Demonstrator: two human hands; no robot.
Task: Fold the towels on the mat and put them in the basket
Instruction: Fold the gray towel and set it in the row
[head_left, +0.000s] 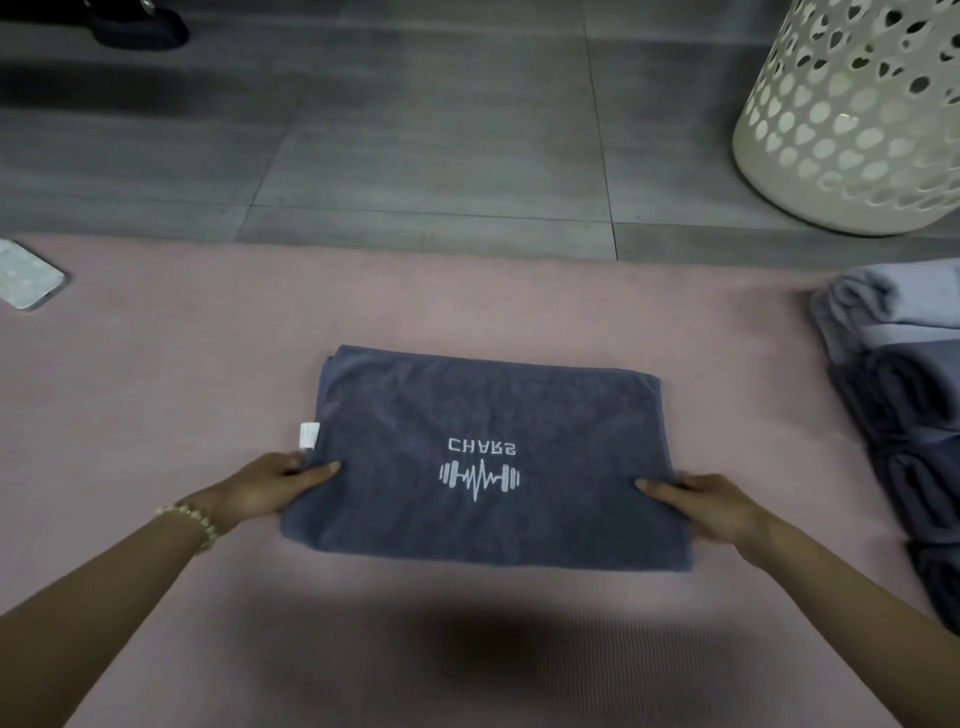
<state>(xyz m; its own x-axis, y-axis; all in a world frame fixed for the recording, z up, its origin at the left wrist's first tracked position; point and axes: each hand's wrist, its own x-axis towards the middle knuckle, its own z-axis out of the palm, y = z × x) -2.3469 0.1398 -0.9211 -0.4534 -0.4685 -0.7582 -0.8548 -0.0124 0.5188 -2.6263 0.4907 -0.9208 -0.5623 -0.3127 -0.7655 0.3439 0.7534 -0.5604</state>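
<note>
We note a folded grey-blue towel (488, 457) lying flat on the pink mat (156, 389), at the centre of the frame. It is folded into a rectangle several layers thick, with its long sides running left to right. A white dumbbell logo (480, 475) with lettering above it faces up near the lower middle of the towel, and a small white label (309, 435) sticks out from its left edge. The left hand (270, 488) grips the towel's lower left edge: the thumb lies on top and the fingers are curled at the edge, so the cloth is pinched between them. The right hand (711, 512) pinches the lower right edge in the same way, thumb on top pointing inward. A beaded bracelet (200, 519) sits on the left wrist. At the right edge of the frame we record a pile of towels (904, 415), light grey ones above and darker ones below, resting on the mat well apart from the held towel. The white basket (857, 114), its wall pierced with heart-shaped holes, stands on the grey tiled floor (415, 130) in the upper right, beyond the mat. A flat white object (28, 275) lies at the mat's left edge; we cannot tell what it is. A dark shape (137, 28) occupies the upper left corner.
</note>
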